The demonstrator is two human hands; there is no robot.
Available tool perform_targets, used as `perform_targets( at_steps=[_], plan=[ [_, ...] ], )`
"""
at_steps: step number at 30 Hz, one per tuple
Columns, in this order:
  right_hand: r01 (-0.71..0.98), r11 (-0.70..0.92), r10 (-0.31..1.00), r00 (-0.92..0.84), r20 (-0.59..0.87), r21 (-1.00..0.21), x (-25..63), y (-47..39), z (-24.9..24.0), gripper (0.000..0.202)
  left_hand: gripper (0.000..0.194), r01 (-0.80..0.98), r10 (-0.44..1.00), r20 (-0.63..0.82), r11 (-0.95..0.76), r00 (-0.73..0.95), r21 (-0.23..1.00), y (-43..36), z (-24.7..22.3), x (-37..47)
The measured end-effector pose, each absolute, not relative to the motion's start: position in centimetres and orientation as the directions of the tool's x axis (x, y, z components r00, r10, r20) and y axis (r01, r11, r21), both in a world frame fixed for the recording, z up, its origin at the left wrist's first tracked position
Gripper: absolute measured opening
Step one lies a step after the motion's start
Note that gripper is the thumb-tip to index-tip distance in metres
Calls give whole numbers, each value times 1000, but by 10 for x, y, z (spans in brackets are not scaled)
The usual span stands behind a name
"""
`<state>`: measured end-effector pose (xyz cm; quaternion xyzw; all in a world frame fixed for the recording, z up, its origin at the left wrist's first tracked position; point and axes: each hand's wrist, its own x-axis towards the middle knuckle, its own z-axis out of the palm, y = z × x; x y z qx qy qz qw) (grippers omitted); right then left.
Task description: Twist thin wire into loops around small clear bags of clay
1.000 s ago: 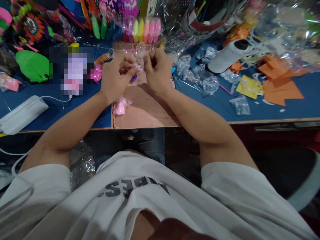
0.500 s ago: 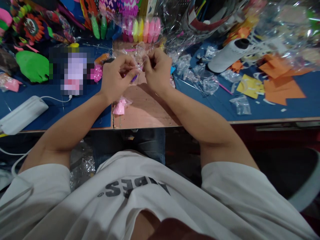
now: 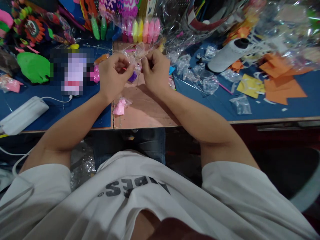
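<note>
Over the pinkish wooden board (image 3: pixel 147 106), my left hand (image 3: pixel 116 75) is closed in a pinch beside clear crinkled plastic (image 3: pixel 132 60); what its fingertips hold is too small to make out. My right hand (image 3: pixel 156 71) is also pinched, a short way to the right, and its fingertips hide whatever is between them. A purple piece (image 3: pixel 132 77) shows just right of my left fingers. Nearer the board's front edge lies a pink lump in clear plastic (image 3: pixel 120 106). Behind the hands stand bright coloured clay sticks (image 3: pixel 141 30).
Left are a green clay slab (image 3: pixel 33 66), a blurred-out phone (image 3: pixel 75 73) and a white power bank (image 3: pixel 23 115). Right are clear wrappers (image 3: pixel 211 85), a white shoe-like object (image 3: pixel 226 55), yellow foam (image 3: pixel 250 86) and orange sheets (image 3: pixel 283 90).
My hands have moved slightly apart, the left one shifting left. More of the purple piece and the clear plastic now shows between them.
</note>
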<state>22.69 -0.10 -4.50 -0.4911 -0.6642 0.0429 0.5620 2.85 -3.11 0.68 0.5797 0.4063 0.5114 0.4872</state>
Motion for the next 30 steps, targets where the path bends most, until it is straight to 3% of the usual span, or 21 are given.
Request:
perform_targets(
  at_steps=[4, 9, 12, 15, 19, 23, 30],
  plan=[
    [631, 459, 747, 107, 656, -625, 228, 1, -44, 42, 19, 24, 956, 273, -277, 106, 960, -17, 2, 29],
    [626, 466, 779, 46, 626, -625, 230, -3, -38, 47, 21, -77, 988, 44, -33, 146, 996, -5, 1, 28],
    [582, 495, 785, 18, 619, -645, 233, -3, -36, 49, 26, -134, 978, 5, 24, 211, 991, -5, 4, 25],
    [539, 513, 794, -2, 608, -668, 237, 1, -38, 38, 26, -151, 955, -10, 57, 296, 987, -8, 6, 23],
    [510, 529, 810, -65, 582, -679, 240, 7, -37, 33, 25, -172, 924, 49, 18, 379, 985, -3, 0, 24],
    [413, 606, 777, -125, 617, -680, 241, 7, -33, 38, 30, -237, 932, 174, -99, 317, 966, 14, -13, 27],
    [393, 619, 772, -145, 619, -680, 243, 7, -30, 52, 20, -349, 947, 153, -47, 282, 936, 25, -22, 27]
  ],
)
